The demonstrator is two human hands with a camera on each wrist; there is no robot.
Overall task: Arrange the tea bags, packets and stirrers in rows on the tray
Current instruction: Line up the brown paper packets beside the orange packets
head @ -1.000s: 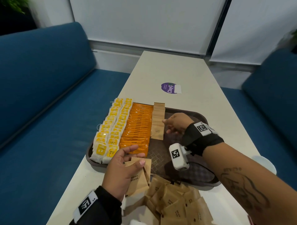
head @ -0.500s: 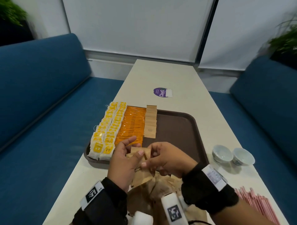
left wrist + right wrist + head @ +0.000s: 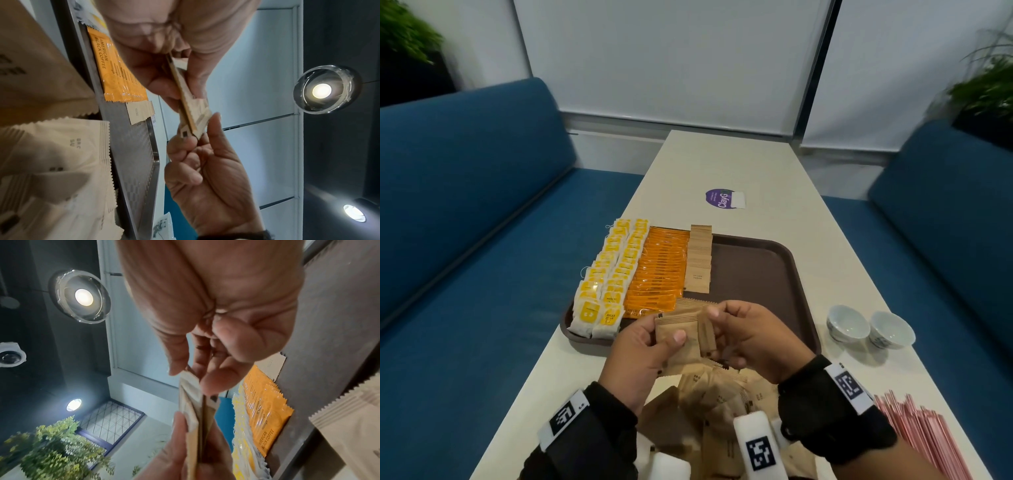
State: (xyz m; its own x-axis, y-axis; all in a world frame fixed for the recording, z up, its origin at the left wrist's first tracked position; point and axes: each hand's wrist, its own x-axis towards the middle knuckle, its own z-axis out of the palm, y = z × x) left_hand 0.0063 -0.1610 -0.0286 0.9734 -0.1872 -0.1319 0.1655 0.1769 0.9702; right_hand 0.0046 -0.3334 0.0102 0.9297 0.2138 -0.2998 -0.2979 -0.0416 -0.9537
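Both hands, left hand [image 3: 640, 346] and right hand [image 3: 750, 337], pinch flat brown paper sugar packets [image 3: 681, 325] in their fingers, probably squaring them for the brown plastic tray [image 3: 763, 274].

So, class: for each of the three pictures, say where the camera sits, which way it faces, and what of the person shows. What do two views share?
Head: on the head, facing forward and down at the tray; left hand, right hand and both wrists show.
Left wrist: faces along the left hand, upward to ceiling lamps; the right hand shows.
Right wrist: faces along the right hand, upward; left fingers show.
Shared: the brown sugar packets both hands hold.
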